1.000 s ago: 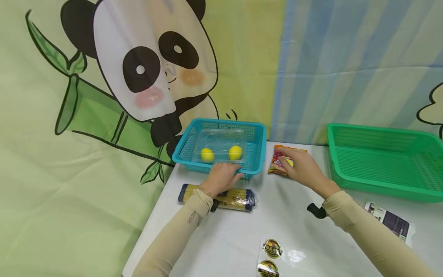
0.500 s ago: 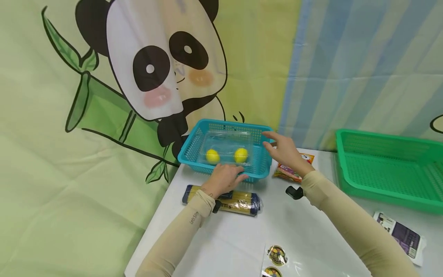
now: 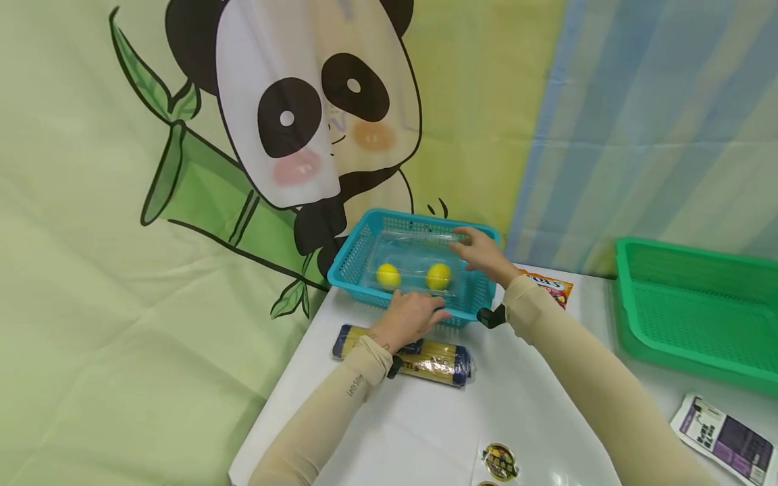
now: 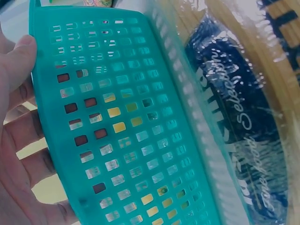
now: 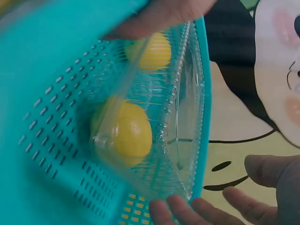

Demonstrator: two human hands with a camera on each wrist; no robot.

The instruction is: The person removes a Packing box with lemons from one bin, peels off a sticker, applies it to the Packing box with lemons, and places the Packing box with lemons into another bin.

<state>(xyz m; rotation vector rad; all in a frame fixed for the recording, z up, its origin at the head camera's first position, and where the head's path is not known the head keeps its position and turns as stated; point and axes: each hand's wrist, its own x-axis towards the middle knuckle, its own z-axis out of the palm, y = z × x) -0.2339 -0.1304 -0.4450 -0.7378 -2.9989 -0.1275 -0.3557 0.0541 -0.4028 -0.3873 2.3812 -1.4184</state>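
My left hand [image 3: 410, 317] rests at the near rim of the blue plastic basket [image 4: 108, 61]; in the left wrist view its thumb is on the rim and its fingers pass behind the wall. In the basket lies a clear plastic box [image 3: 410, 253], with two yellow lemons [image 5: 133, 133] showing through it. Over the basket's right side reaches my right hand [image 3: 483, 255], its fingers spread near the box's right end and holding nothing. A spaghetti pack [image 3: 440, 361] lies on the table under my left wrist.
An orange snack bag [image 3: 553, 285] lies right of the blue basket, partly behind my right sleeve. Farther right stands a green basket [image 3: 699, 361]. A purple and white packet [image 3: 726, 435] and a round sticker [image 3: 500, 461] lie nearer. A panda-printed curtain [image 3: 286, 40] hangs behind.
My right hand has moved left from above the snack bag to over the blue basket. My left hand has stayed at the basket's near rim. The head view has shifted.
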